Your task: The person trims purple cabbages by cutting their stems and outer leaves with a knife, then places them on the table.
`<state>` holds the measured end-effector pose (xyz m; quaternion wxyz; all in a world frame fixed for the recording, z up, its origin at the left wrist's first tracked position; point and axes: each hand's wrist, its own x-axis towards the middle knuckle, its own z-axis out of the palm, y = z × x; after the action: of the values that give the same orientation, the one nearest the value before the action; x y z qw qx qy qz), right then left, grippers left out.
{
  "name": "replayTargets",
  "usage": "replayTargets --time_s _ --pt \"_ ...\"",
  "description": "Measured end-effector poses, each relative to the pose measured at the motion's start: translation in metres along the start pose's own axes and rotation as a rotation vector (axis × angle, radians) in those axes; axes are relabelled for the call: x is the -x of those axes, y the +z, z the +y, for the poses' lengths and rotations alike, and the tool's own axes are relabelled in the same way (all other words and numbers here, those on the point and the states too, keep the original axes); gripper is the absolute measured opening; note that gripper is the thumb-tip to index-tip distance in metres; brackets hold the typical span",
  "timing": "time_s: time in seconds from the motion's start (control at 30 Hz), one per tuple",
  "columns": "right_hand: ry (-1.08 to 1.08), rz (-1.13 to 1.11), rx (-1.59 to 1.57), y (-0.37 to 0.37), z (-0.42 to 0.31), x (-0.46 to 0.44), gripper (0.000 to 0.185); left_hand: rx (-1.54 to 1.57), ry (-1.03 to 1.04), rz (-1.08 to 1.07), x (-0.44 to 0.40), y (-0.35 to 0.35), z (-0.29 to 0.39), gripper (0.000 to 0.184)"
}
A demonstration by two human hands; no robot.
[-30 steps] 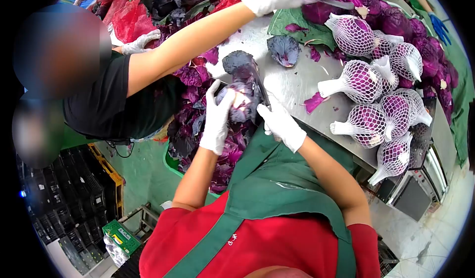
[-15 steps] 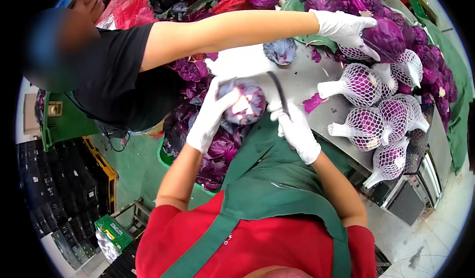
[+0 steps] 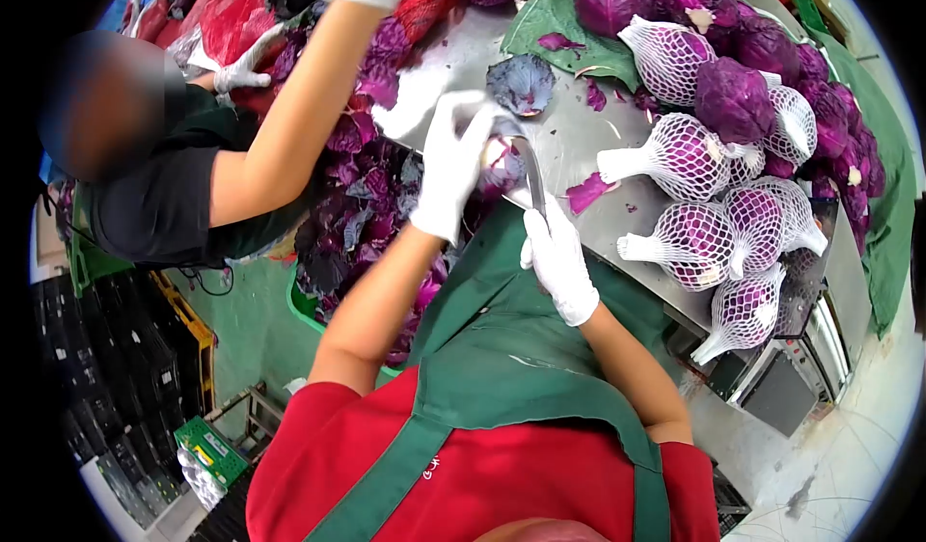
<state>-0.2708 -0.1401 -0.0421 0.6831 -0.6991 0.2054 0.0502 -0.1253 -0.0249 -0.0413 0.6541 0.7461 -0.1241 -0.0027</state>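
My left hand point(image 3: 450, 168), in a white glove, grips a purple cabbage point(image 3: 502, 164) from its left and upper side, with the pale cut stem facing up. White-gloved too, my right hand point(image 3: 558, 260) is closed round a knife point(image 3: 531, 171), whose curved blade lies against the right side of the cabbage. The cabbage is partly hidden by my fingers and the blade. Just above it, a loose dark outer leaf point(image 3: 521, 85) lies on the metal table point(image 3: 579, 142).
Net-wrapped cabbages point(image 3: 690, 156) and a pile of bare ones point(image 3: 762, 45) occupy the table's right side. A green bin point(image 3: 307, 303) of leaves stands below left. A co-worker's arm point(image 3: 289, 118) reaches upward at left. Black crates point(image 3: 116, 359) are stacked at lower left.
The co-worker's hand has left the cabbage pile and moved to the upper left, leaving a cabbage on the netted ones. My left hand has shifted up and right; the knife now meets my cabbage.
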Motion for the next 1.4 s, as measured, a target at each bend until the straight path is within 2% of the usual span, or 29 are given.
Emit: replayTargets --time_s 0.03,0.07,0.13,0.17,0.2,0.27,0.3,0.33,0.37,0.43,0.47,0.53,0.6,0.7,0.87,0.9,0.93,1.0,1.07,1.13,1.17,1.2,1.23,1.27,1.3,1.4 --pt "-0.047 -0.051 -0.015 -0.004 0.0 0.004 0.03 0.086 -0.096 -0.162 -0.02 -0.005 -0.013 0.026" --pt "-0.045 -0.062 -0.003 -0.005 -0.001 0.007 0.03 -0.022 -0.132 -0.24 -0.027 -0.013 -0.007 0.023" --pt "-0.117 0.033 0.028 -0.01 -0.005 0.012 0.028 -0.071 -0.102 -0.117 -0.027 -0.022 -0.015 0.023" --pt "-0.139 0.063 0.114 -0.015 0.001 0.011 0.024 0.114 -0.266 -0.032 -0.019 -0.014 -0.02 0.025" --pt "-0.14 0.056 0.114 -0.018 0.007 0.009 0.024 0.113 -0.224 -0.009 -0.01 -0.003 -0.017 0.025" --pt "-0.384 0.161 0.564 -0.02 0.016 0.004 0.021 -0.08 -0.152 -0.089 -0.015 -0.004 -0.014 0.025" --pt "-0.332 0.172 0.706 -0.019 0.014 0.005 0.022 -0.136 -0.227 -0.16 -0.022 -0.005 0.011 0.024" --pt "-0.322 0.169 0.707 -0.019 0.016 0.007 0.022 -0.186 -0.303 -0.227 -0.027 -0.007 0.034 0.024" --pt "-0.39 0.204 0.723 -0.019 0.016 0.006 0.022 -0.16 -0.156 -0.277 -0.039 -0.01 -0.013 0.023" --pt "-0.507 0.249 0.77 -0.021 0.018 0.004 0.021 -0.252 -0.147 -0.325 -0.043 -0.01 -0.006 0.023" --pt "-0.513 0.246 0.773 -0.021 0.018 0.004 0.021 -0.353 -0.138 -0.386 -0.045 -0.009 -0.001 0.023" --pt "-0.504 0.236 0.813 -0.019 0.017 0.005 0.021 -0.33 -0.166 -0.398 -0.045 -0.009 -0.003 0.022" --pt "-0.514 0.244 0.815 -0.017 0.017 0.004 0.02 -0.161 -0.186 -0.386 -0.046 -0.006 -0.016 0.026" --pt "-0.519 0.246 0.849 -0.017 0.017 0.006 0.019 -0.194 -0.275 -0.418 -0.047 -0.006 -0.014 0.026" --pt "-0.55 0.281 0.969 -0.026 0.028 0.012 0.016 -0.202 -0.226 -0.435 -0.051 -0.008 -0.026 0.025" --pt "-0.404 0.219 1.007 -0.029 0.031 0.017 0.017 -0.168 -0.182 -0.435 -0.051 -0.008 -0.021 0.026" --pt "-0.256 0.155 1.042 -0.033 0.035 0.019 0.017 -0.163 -0.179 -0.432 -0.05 -0.007 -0.016 0.026" --pt "-0.209 0.121 1.064 -0.036 0.039 0.021 0.016 -0.107 -0.374 -0.303 -0.038 -0.006 -0.004 0.028" --pt "-0.575 0.363 0.792 -0.029 0.034 0.012 0.031 -0.061 -0.4 -0.267 -0.032 -0.002 -0.004 0.03" --pt "-0.539 0.36 0.736 -0.018 0.002 0.004 0.037 -0.018 -0.433 -0.23 -0.029 0.001 -0.015 0.032" --pt "-0.505 0.357 0.678 -0.012 -0.01 -0.003 0.045 -0.036 -0.352 -0.167 -0.028 0.002 -0.026 0.033" --pt "-0.507 0.364 0.677 -0.007 -0.01 -0.012 0.045 -0.053 -0.27 -0.103 -0.028 0.003 -0.036 0.034" --pt "-0.47 0.35 0.806 -0.002 -0.007 -0.022 0.048 -0.052 -0.264 -0.106 -0.026 0.005 -0.043 0.034" --pt "-0.432 0.335 0.933 0.003 -0.007 -0.028 0.05 -0.228 -0.186 -0.051 -0.023 0.007 -0.051 0.035" --pt "-0.471 0.387 0.896 0.011 -0.011 -0.031 0.053 -0.401 -0.106 0.009 -0.022 0.007 -0.05 0.037" --pt "-0.275 0.304 1.022 0.017 -0.029 -0.034 0.049 -0.333 0.011 0.135 -0.017 0.011 -0.046 0.039"
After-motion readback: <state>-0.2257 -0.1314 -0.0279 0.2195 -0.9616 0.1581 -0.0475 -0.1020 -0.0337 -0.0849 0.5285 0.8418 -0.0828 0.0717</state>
